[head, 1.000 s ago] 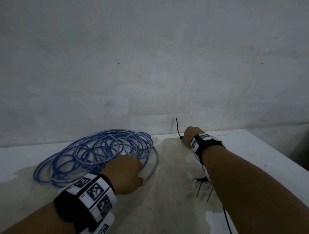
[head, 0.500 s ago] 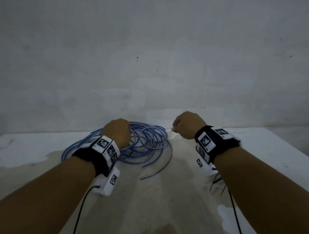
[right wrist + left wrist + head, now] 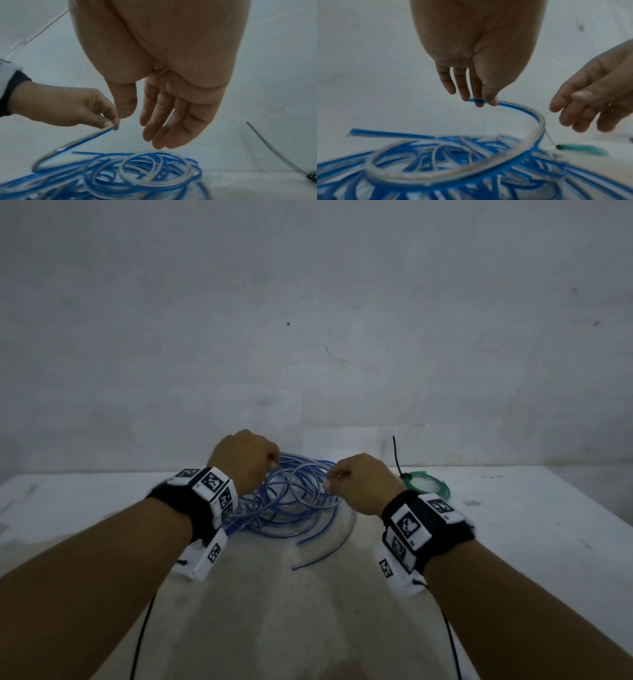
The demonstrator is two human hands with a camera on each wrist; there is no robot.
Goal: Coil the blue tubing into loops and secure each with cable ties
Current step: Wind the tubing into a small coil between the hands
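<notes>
Blue tubing [image 3: 537, 119], springy and light, is pinched at its free end by the left hand [image 3: 476, 54]; the right hand [image 3: 164, 83] is held slack, empty.

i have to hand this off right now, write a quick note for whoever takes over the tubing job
Left hand: pinches one free end of the blue tubing, lifted above the pile.
Right hand: open, fingers relaxed, hovering over the pile and holding nothing.
Things: the blue tubing lies as a loose tangle on the table; a green coil with a black cable tie on it sits to the right.
Done: the green coil is tied.
Left: coil the blue tubing into loops and tie each.
</notes>
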